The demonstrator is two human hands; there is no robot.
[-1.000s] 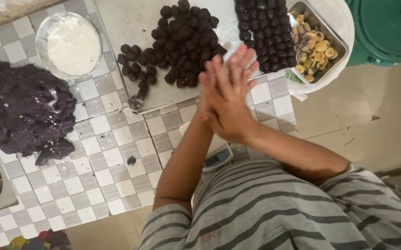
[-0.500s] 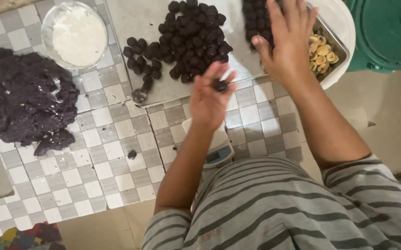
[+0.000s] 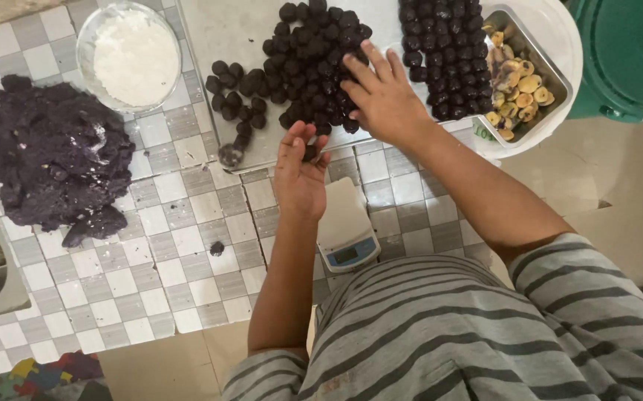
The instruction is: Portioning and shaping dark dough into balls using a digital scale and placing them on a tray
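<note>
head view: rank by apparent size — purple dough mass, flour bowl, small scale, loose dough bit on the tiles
1. Purple dough mass, largest.
2. Flour bowl.
3. Small scale, partly hidden by the left hand and forearm, so its rank against the bowl is unsure.
4. Loose dough bit, smallest.

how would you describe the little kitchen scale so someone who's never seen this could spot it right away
Start at the checkered tile counter and follow its near edge to the person's left hand. Just right of that forearm, below the metal tray of dark dough balls, lies the scale. It is the only white, flat device with a small display window on a blue front; everything else nearby is food or containers.
</note>
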